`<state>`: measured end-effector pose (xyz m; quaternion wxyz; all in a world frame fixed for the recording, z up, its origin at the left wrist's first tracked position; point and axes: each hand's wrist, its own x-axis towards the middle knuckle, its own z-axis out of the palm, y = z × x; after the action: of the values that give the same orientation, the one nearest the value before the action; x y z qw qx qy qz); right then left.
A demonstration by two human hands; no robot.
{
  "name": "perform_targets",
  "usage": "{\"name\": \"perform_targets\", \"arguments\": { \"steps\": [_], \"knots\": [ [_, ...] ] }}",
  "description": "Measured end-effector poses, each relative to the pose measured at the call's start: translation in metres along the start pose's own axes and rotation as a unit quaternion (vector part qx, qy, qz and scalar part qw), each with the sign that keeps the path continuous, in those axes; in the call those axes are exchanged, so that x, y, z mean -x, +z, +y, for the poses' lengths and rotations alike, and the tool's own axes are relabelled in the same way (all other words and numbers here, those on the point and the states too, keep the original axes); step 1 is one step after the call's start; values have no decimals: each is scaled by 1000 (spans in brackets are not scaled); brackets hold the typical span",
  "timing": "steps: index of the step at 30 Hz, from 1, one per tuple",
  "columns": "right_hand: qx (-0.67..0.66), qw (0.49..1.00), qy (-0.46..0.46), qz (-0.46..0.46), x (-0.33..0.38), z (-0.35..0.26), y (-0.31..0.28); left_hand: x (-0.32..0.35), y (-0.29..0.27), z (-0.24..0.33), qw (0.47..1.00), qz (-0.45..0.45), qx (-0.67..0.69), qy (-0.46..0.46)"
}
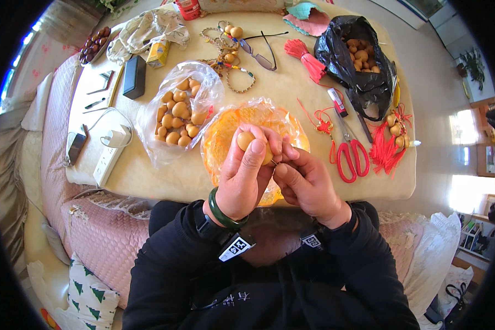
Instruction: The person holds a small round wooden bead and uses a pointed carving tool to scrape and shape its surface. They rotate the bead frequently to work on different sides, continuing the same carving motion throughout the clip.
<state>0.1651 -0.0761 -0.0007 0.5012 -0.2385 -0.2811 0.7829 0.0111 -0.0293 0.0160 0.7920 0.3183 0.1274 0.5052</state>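
Note:
My left hand (237,181), with a dark green bangle at its wrist, is closed around a small tan gourd (245,141). The gourd's round end shows between thumb and fingers, and more of it appears near the fingertips. Thumb and forefinger of my right hand (312,186) are pinched together at the gourd's other end. What they pinch is too small to make out; something thin shows at the fingertips. Both hands are above an orange basket (217,132) lined with clear plastic. Left of it, a clear plastic bag (151,129) holds several similar gourds (179,109).
Red-handled scissors (353,159), red tassels (388,149) and a black bag (335,47) of gourds lie to the right. Sunglasses (258,55) and beaded cords (239,82) are at the far middle. On the left are a power strip (109,159) and a black box (134,77).

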Motion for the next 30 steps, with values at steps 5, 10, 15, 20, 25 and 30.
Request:
{"name": "perform_targets", "arguments": {
  "steps": [5, 10, 15, 20, 25, 30],
  "knots": [
    [386, 905, -107, 141, 1, 9, 18, 3, 3, 1, 998, 31, 36, -27],
    [168, 977, 51, 119, -2, -12, 24, -4, -6, 13, 996, 47, 80, -13],
    [127, 983, 53, 119, -4, -8, 27, -7, -9, 21, 995, 26, 90, -29],
    [178, 974, 12, 137, -2, 0, 25, -6, -6, 17, 994, 31, 97, -24],
    [352, 923, -88, 127, -3, 0, 22, -8, -13, 15, 996, -4, 87, -31],
    [467, 864, -147, 116, -2, 2, 24, -5, -10, 12, 996, -1, 85, -40]
  ]
}}
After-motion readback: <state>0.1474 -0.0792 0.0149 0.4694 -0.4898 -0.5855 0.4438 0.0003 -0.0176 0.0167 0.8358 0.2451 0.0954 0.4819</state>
